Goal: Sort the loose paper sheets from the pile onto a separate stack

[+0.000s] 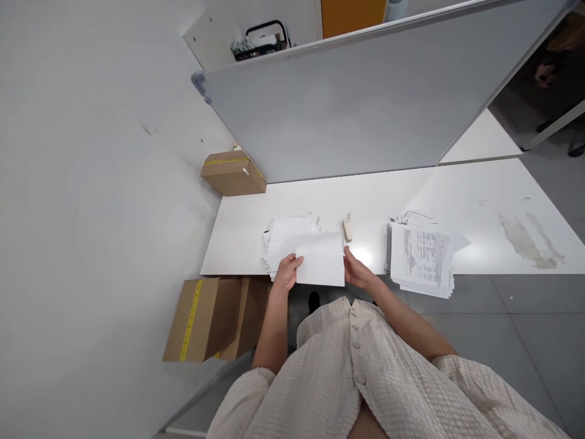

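Note:
A blank white sheet of paper [320, 259] is held up level over the table's front edge; whether it is one sheet or several I cannot tell. My left hand [287, 272] pinches its left edge, thumb on top. At the opposite edge my right hand [355, 268] is closed on the paper, its fingers partly behind it. Just behind and to the left lies an uneven stack of white papers [286, 235]. A small beige stapler-like object [347, 230] rests on the table beyond my right hand. Further right sits a stack of printed papers [420, 256], overhanging the front edge.
The white table [479, 195] has a greyish stain [525, 241] at its right. A whiteboard panel [347, 103] stands along the back. One cardboard box [235, 174] is in the back left corner; open cardboard boxes [192, 320] stand below the table at left, beside the wall.

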The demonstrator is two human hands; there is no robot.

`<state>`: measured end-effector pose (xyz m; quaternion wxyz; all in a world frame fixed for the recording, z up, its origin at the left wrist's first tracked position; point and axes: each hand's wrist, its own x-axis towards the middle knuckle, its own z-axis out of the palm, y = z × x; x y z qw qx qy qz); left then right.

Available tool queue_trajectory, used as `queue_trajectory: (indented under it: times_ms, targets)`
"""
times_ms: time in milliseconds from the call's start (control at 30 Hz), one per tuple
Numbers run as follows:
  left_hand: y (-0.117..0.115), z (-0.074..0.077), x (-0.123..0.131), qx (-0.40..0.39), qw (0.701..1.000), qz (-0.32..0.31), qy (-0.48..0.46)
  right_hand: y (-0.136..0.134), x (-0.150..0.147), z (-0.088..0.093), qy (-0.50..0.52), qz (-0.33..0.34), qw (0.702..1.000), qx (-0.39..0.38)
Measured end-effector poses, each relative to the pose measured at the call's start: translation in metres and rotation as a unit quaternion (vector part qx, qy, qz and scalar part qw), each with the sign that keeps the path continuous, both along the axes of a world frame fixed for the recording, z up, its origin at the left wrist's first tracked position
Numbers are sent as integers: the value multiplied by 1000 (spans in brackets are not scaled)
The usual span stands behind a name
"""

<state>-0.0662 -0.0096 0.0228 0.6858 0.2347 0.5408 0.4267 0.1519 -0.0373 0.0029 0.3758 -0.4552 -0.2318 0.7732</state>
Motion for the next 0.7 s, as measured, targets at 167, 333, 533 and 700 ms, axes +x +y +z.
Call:
queue_trajectory:
  times_ms: [167, 333, 533, 700]
  targets:
    - [-13, -27, 10, -19, 997, -47, 60, 1, 9, -3, 42, -33, 998, -45]
    - [-4, -45, 12, -35, 960, -215, 178, -9, 21, -24, -24, -73, 995, -68]
    - [37, -62, 14, 79, 757, -158, 629, -14, 14, -27, -127, -126, 982, -52]
    - [52, -75, 18, 45, 681, -169, 711, -20, 5, -15, -162, -96, 982, -15]
